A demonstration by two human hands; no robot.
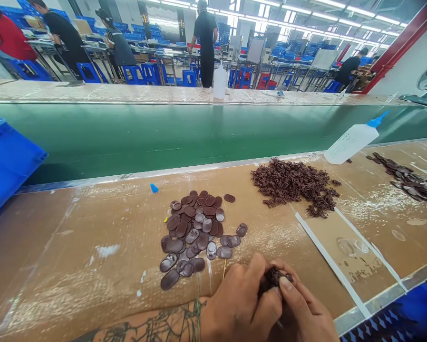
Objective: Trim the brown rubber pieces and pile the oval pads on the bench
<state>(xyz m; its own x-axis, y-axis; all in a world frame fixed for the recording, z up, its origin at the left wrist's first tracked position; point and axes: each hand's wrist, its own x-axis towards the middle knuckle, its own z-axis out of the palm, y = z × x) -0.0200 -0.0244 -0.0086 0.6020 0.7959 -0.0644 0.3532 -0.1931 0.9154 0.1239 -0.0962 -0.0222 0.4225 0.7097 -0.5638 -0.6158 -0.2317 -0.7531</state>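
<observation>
Clump of dark brown bits (272, 278) sits pinched between both hands at the desk's (92, 237) near edge, the left hand (240, 304) and right hand (302, 311) closed around it. At eleven o'clock lie flat oval brown pieces (195, 230); at one o'clock a heap of tangled brown scraps (294, 183). Farther at two o'clock rests a tipped squeeze bottle (352, 140), with nothing between.

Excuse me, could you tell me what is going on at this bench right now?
A person sits at a taped cardboard worktop beside a green conveyor belt. Both hands, the left hand and the right hand, pinch a small dark brown piece between them at the near edge. Just beyond lies a pile of flat brown oval parts, farther right a heap of brown scraps, and a squeeze bottle on its side.
</observation>
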